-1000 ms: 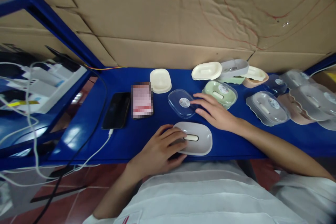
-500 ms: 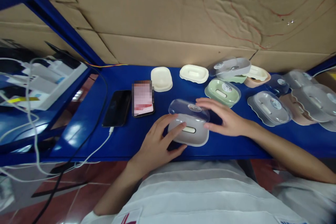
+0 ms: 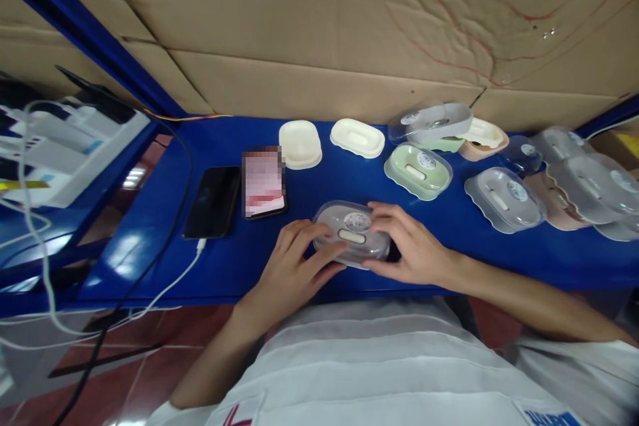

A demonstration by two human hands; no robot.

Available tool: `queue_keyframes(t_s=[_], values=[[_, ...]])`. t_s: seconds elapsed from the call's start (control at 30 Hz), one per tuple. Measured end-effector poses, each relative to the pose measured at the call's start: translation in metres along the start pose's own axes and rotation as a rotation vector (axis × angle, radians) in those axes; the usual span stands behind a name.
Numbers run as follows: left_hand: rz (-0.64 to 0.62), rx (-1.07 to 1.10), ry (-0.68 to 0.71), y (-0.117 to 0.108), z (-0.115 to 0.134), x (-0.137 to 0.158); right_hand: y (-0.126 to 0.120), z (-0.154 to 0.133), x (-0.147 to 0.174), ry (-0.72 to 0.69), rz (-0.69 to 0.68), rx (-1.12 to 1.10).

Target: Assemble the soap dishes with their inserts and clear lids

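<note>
A grey soap box (image 3: 367, 254) lies near the table's front edge, under a see-through lid (image 3: 333, 214) with a round printed sticker. A pale oblong piece shows in a slot at its middle. My left hand (image 3: 289, 273) is curled around the box's left side, with fingers over the lid. At the right end, my right hand (image 3: 419, 249) has its fingers on the back rim and its thumb at the front. The lid sits over the base; whether it is fully seated I cannot tell. A green soap box (image 3: 418, 172) with a lid stands behind my right hand.
Two cream trays (image 3: 300, 144) lie at the back. A black phone (image 3: 212, 203) with a white cable and a second phone (image 3: 263, 180) lie left. More lidded boxes (image 3: 506, 200) are stacked at right. Cardboard (image 3: 299, 33) lines the back; cables and white devices crowd the far left.
The see-through lid, which lay over the back part of the grey base, now covers it. My right hand has come down and towards me, around the box's right end.
</note>
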State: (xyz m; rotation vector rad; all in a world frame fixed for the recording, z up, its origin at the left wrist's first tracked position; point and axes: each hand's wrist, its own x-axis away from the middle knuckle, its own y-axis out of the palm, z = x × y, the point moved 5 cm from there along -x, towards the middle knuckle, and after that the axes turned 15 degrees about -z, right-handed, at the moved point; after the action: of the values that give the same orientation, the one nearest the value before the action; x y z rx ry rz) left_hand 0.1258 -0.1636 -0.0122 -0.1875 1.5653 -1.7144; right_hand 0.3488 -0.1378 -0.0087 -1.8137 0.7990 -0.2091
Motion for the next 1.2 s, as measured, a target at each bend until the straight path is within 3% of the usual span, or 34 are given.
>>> queue_keyframes(t_s=[0.13,0.33,0.6,0.77,0.9,1.03,1.1,1.2], values=[[-0.045,0.045,0.005,0.004,-0.002,0.0,0.004,-0.009,0.006,-0.122,-0.105,0.129],[-0.14,0.079,-0.001,0.011,-0.006,-0.002,0.009,-0.007,0.014,-0.112,-0.139,0.271],[-0.107,0.052,0.05,0.008,-0.001,-0.001,0.008,-0.002,0.023,-0.213,-0.036,0.18],[-0.121,0.034,0.053,0.005,0.0,0.002,0.011,0.004,0.024,-0.265,-0.075,0.045],[-0.162,0.11,-0.024,0.01,-0.004,0.0,0.009,0.01,0.017,-0.257,-0.136,0.024],[-0.24,0.188,-0.059,0.016,-0.003,-0.002,-0.028,-0.005,0.004,-0.233,-0.107,0.033],[-0.232,0.2,-0.068,0.01,-0.004,-0.003,-0.06,-0.032,-0.001,-0.256,-0.091,-0.009],[-0.138,0.139,-0.111,-0.018,-0.018,-0.011,-0.095,-0.083,-0.003,-0.274,-0.199,-0.054]])
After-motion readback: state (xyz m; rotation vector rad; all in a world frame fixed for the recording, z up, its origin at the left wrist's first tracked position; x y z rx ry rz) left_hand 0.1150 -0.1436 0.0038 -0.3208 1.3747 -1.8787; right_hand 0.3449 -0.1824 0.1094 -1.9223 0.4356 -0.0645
